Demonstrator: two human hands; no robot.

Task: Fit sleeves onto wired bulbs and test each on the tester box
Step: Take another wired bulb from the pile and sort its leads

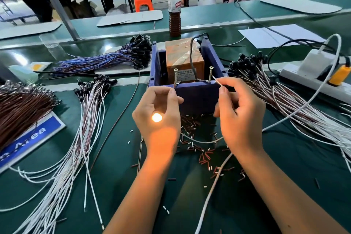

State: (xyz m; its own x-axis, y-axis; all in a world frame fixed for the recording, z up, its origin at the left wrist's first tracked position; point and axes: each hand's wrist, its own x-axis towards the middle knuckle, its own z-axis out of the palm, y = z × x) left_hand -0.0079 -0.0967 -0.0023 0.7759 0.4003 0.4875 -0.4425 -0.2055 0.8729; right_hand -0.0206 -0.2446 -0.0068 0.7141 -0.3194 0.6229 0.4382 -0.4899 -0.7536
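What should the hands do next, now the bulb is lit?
Probably lift both wire ends off the screws and set this piece aside. The bulb glows in the left hand, while the right hand pinches a white wire end against the right screw.

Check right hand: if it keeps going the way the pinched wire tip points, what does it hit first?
The right hand pinches a white wire aimed up-left at the right screw on the blue box. That screw comes first; the tip looks at or almost on it, though depth is unclear.
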